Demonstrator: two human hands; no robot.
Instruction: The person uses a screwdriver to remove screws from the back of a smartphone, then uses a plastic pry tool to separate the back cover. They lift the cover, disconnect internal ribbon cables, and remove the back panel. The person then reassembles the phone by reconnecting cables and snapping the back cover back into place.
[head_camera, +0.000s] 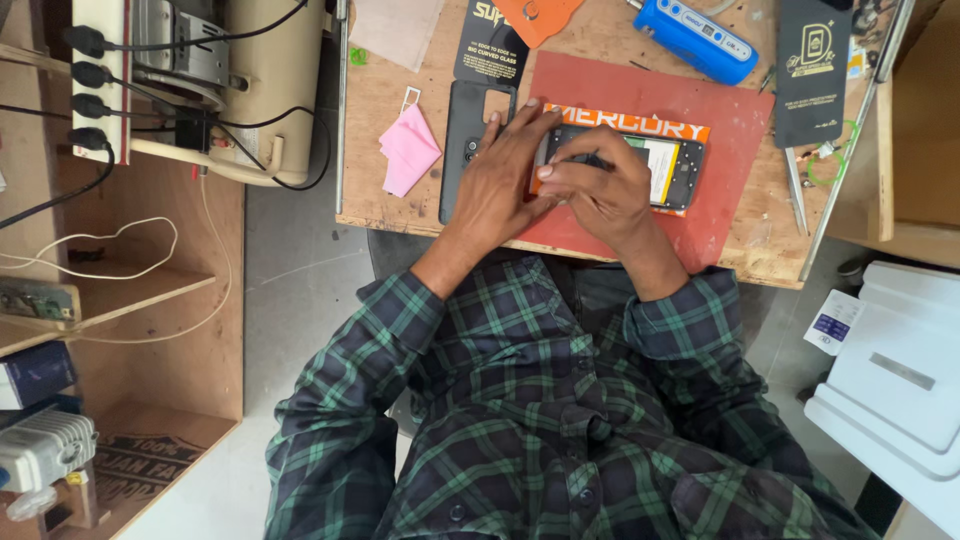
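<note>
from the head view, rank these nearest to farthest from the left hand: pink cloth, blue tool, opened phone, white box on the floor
1. opened phone: under the left hand, which touches its end on the red mat.
2. pink cloth: on the wooden bench beside that hand, towards the beige machine.
3. blue tool: at the bench's far edge, past the right hand.
4. white box: on the floor, off the bench.

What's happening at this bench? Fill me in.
A person in a green plaid shirt is bent over an opened phone that lies on a red mat on the wooden bench. The left hand steadies the phone's near end, and the right hand presses a thin dark tool into it. A dark back cover and a pink cloth lie alongside.
</note>
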